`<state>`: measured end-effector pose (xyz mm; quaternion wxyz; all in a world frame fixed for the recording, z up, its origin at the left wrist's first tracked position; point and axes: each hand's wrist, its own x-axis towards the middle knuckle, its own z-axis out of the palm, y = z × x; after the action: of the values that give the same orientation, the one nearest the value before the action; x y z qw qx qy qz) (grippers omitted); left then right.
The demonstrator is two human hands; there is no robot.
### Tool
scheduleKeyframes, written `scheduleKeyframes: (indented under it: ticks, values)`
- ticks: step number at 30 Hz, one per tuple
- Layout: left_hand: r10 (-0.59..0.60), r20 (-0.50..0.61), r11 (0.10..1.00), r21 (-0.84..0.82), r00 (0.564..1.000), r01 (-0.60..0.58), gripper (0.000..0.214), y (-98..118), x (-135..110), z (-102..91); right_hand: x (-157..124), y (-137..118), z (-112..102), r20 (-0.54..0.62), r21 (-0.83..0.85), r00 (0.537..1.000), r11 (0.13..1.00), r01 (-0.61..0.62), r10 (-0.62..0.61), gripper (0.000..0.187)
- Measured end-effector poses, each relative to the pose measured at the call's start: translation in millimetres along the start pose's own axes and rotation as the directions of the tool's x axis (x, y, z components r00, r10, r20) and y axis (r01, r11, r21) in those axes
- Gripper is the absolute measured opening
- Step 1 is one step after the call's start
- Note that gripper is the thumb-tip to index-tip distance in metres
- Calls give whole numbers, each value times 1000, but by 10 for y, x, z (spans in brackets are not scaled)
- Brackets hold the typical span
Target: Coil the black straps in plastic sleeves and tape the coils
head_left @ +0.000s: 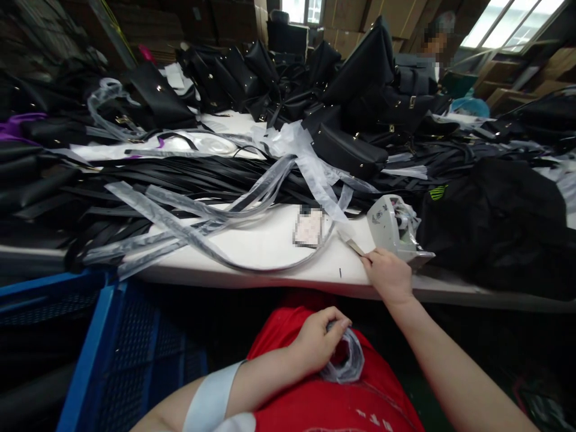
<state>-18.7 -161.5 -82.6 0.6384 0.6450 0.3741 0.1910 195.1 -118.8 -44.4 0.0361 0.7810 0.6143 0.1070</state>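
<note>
My left hand [321, 339] is closed on a coiled strap [353, 363] in clear plastic wrap, held above a red apron [279, 336]. Out over the white tabletop, my right hand [389, 276] pinches a short flat strip [354, 245], beige near the fingers and pale at its far end; its exact kind is unclear. Just beyond that hand stands a white holder [382, 222] with crumpled clear material inside. Plastic-wrapped straps [193, 237] lie looped across the table, and one curves around a small blurred card-like item [308, 228].
Black straps [216, 174] spread across the table behind, with black bags [355, 108] heaped farther back. Crumpled white plastic [292, 144] lies among them. A large black cloth bundle [495, 222] sits at right. Blue crates [130, 354] stand below left. Another person [434, 48] is at the back.
</note>
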Motion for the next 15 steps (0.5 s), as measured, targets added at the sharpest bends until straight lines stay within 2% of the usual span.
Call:
scheduleKeyframes:
  ticks: [3, 5, 8, 10, 12, 15]
  values:
    - [5, 8, 1000, 15, 1000, -6, 30, 0, -15, -18, -64, 73, -83, 29, 34, 998, 998, 62, -63, 28]
    - [19, 23, 1000, 0, 1000, -19, 36, 2, -28, -36, -198, 163, -224, -4, 45, 1000, 999, 22, -22, 27]
    - [39, 75, 998, -60, 996, -34, 43, 1, -33, -58, -534, 300, -535, 8, 250, 999, 967, -45, 44, 26]
    - [21, 109, 993, -116, 994, -9, 44, -15, -17, -56, -780, 350, -747, 110, 471, 993, 882, -22, -34, 29]
    - [-38, 149, 982, -179, 988, 65, 46, -41, 8, -38, -991, 356, -905, 214, 623, 961, 782, 3, -174, 33]
    - [-117, 223, 952, -253, 968, 174, 51, -66, 30, 0, -1211, 316, -1004, 331, 690, 887, 723, 6, -323, 36]
